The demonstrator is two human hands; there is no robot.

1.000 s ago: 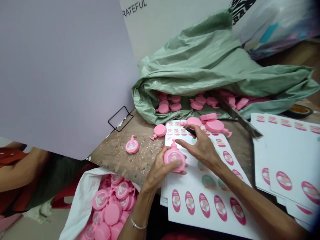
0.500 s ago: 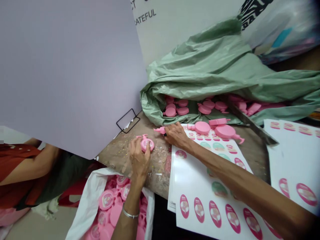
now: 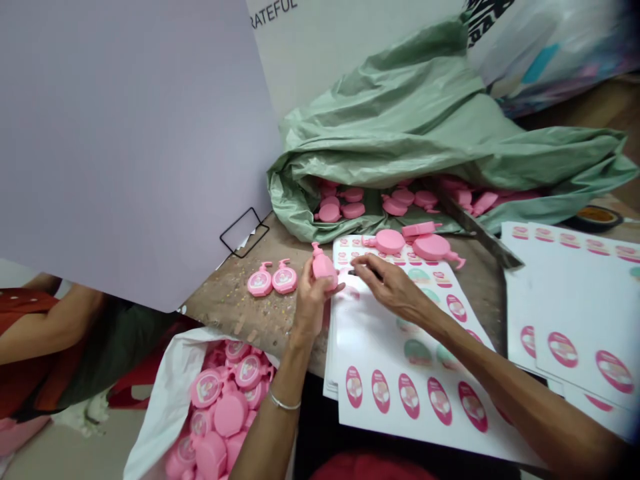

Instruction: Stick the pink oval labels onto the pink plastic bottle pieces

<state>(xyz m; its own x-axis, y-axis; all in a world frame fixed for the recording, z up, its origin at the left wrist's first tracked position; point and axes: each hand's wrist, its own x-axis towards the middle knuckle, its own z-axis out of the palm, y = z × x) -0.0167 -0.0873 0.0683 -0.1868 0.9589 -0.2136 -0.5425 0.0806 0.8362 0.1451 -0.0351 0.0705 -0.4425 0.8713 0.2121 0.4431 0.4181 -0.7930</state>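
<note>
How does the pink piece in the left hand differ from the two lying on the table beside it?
The held pink piece is lifted, pump end up, in the left hand; the two table pieces lie flat. The table pieces show round stickers; the held pink piece shows none. Same pink pump-bottle shape.

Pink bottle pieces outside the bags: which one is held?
The plain pink piece in the left hand, pump end up. Two labelled pieces lie flat to its left; the plain ones lie on the sticker sheet.

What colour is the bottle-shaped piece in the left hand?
Pink, the bottle-shaped piece in the left hand; the head view shows it best.
</note>
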